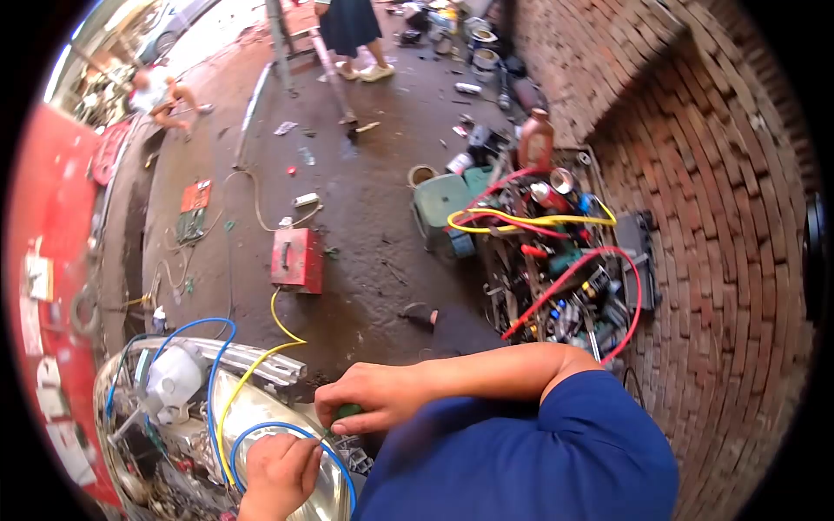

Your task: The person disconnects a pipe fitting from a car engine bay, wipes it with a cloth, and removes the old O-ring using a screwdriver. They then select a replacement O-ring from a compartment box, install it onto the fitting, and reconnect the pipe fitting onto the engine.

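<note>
My right hand is closed around a small green handle, most likely a screwdriver's. A thin shaft seems to run down from it toward my other hand. Just below, my left hand has its fingers pinched together beside the blue hose; what they hold is too small to tell. Both hands are over a pale, shiny car headlight at the vehicle's front. A yellow hose crosses that headlight. Left of it, a whitish plastic reservoir sits among exposed engine-bay parts.
A red metal box stands on the dirty floor ahead. To the right, a cluttered tool bench with red and yellow hoses lies along a brick wall. One person sits far left; another person stands at the back.
</note>
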